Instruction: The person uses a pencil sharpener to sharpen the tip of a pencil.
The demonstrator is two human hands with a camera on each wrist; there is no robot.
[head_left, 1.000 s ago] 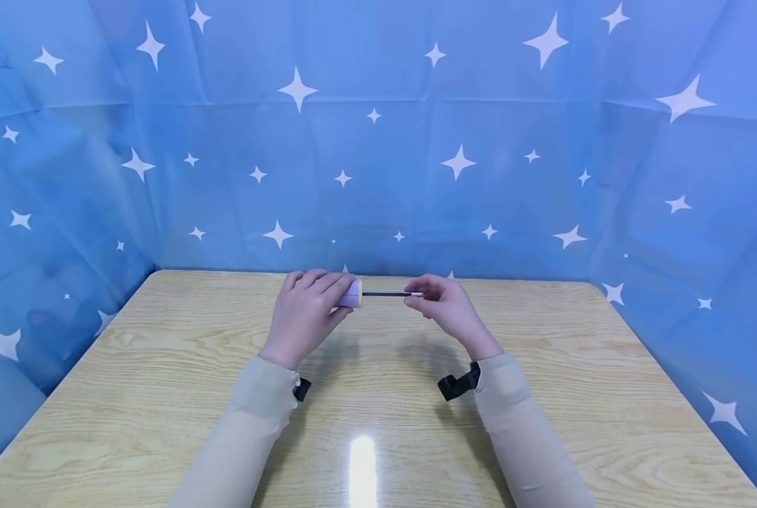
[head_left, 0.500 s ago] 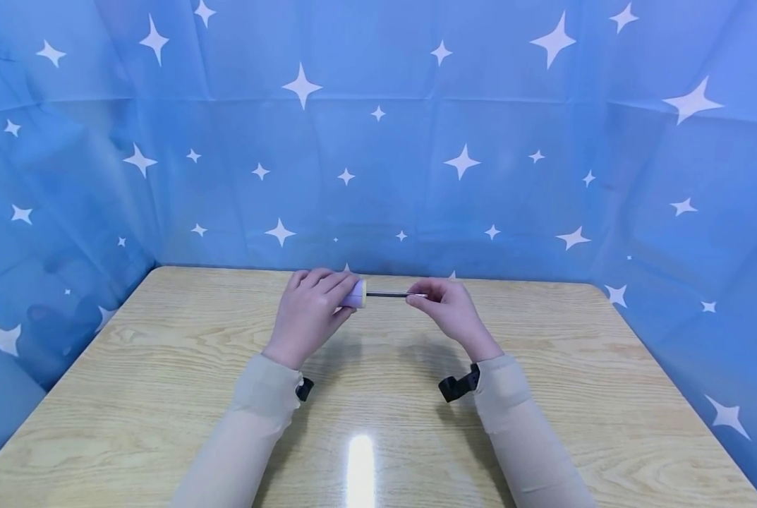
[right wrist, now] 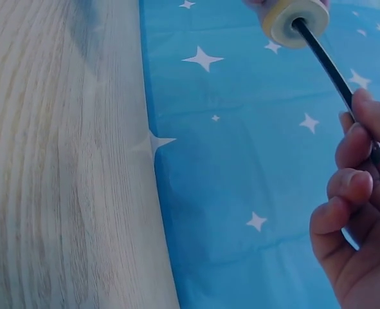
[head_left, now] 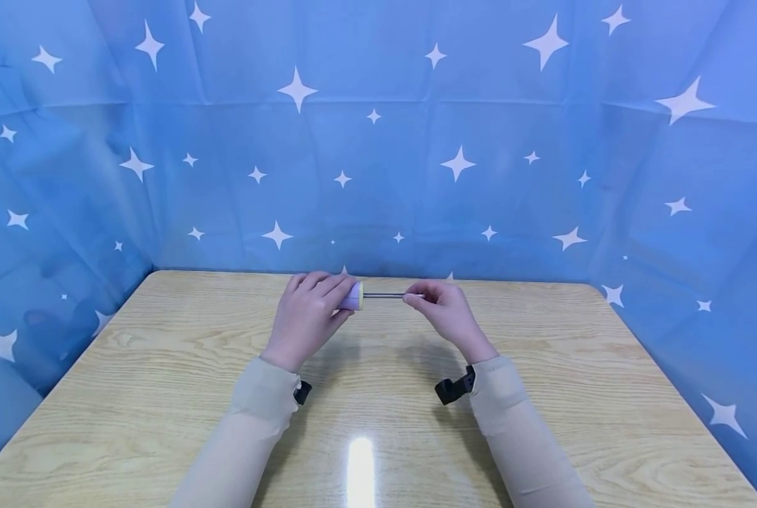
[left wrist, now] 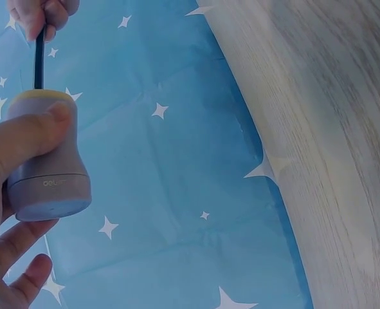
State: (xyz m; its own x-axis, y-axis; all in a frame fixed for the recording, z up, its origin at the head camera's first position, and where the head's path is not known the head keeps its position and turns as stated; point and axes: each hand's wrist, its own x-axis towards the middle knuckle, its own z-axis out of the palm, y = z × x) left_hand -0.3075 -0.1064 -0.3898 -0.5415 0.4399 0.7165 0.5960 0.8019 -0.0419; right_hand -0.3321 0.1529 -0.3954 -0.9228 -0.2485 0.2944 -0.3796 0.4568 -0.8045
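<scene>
A pale wood-grain counter [head_left: 162,367] with rounded far corners spreads across the lower half of the head view. Soft shadows [head_left: 425,358] fall near its middle, a white glare [head_left: 361,471] at bottom centre.

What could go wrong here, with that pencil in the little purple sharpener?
Two things, perhaps. The right hand pinches the pencil near its outer end, so a sideways push might bend or snap it. And the left hand holds the sharpener up off the table, so a loosened grip could let it drop.
</scene>
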